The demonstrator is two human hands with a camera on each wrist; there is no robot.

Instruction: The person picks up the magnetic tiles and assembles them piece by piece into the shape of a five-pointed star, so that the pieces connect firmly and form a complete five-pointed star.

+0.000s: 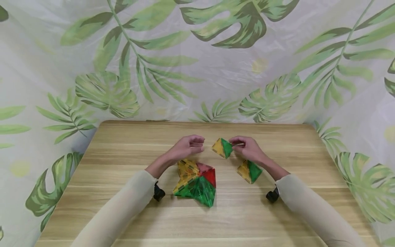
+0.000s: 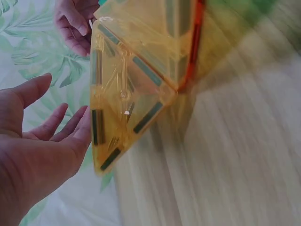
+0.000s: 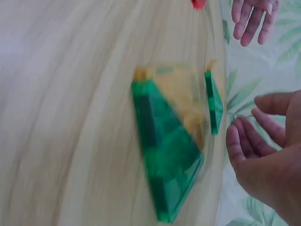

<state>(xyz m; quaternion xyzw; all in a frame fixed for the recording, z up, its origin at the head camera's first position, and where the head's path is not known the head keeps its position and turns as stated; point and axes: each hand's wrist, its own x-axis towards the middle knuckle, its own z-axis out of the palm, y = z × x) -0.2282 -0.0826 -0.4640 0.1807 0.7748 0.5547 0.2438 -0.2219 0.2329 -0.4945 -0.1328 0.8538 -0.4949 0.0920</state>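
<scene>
Yellow, red and green see-through triangular magnetic tiles form a star-like build (image 1: 200, 187) left of the table's middle. Just beyond its yellow part is my left hand (image 1: 189, 146), palm turned inward, fingers extended and holding nothing. In the left wrist view the yellow tiles (image 2: 124, 94) stand beside those fingers. My right hand (image 1: 250, 148) has its fingertips right at the green side of a small yellow-and-green tile piece (image 1: 219, 147) toward the back. Its thumb and fingers are bent loosely, with a gap between them in the right wrist view. A similar tile piece (image 1: 244, 172) lies under the right wrist.
The wood-grain table (image 1: 129, 137) ends at a straight back edge, with a leaf-print cloth (image 1: 166, 85) hanging behind and at both sides. Black wrist cameras are strapped below the left sleeve (image 1: 129, 195) and the right sleeve (image 1: 308, 202).
</scene>
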